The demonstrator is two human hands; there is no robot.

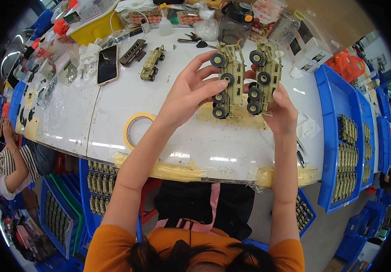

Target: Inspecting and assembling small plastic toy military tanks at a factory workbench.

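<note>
Above the table's middle, my left hand (190,90) is closed on a tan model military truck (235,75), its black wheels turned to the left. Beside it, my right hand (282,109) grips a second tan model truck (269,75), held upright in the same way. The two trucks are close together, side by side. Some fingertips of both hands are hidden behind them. A third tan model truck (151,64) lies on the table, left of my left hand, next to a dark green model part (133,52).
A phone (108,65), a roll of yellow tape (136,129) and tweezers (300,156) lie on the white table (100,136). Blue trays (329,149) of tan models stand at right; more trays (83,181) sit below left. A bottle (235,25) stands behind. Another person (16,167) sits far left.
</note>
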